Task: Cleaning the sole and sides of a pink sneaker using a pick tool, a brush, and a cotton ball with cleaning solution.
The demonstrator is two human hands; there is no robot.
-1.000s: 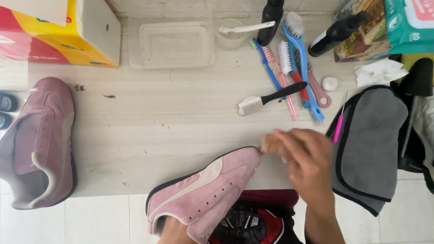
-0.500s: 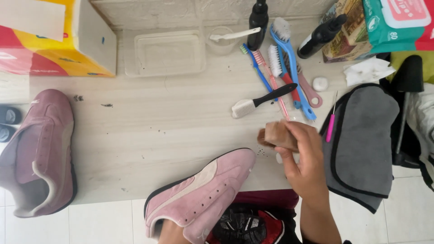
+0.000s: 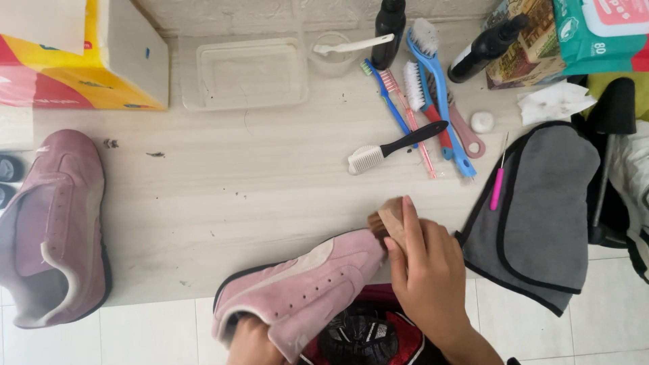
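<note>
A pink suede sneaker (image 3: 304, 284) lies tilted at the table's front edge, toe pointing right. My left hand (image 3: 251, 341) is tucked inside its opening and holds it from below. My right hand (image 3: 429, 274) grips a small wooden brush (image 3: 389, 220) and presses its bristles against the shoe's toe. A second pink sneaker (image 3: 51, 226) rests on the table at the far left, sole side toward the edge.
Several brushes (image 3: 426, 101) lie at the back right, with a black-handled one (image 3: 395, 149) in front. Two dark bottles (image 3: 389, 27), a clear tray (image 3: 250, 71), a small cup, a yellow-red box (image 3: 81, 61), a grey cloth (image 3: 541, 209) and a wipes pack stand around.
My right hand with the brush has slid back and forth over the toe of the shoe, ending slightly higher and to the right. The shoe has barely shifted.
</note>
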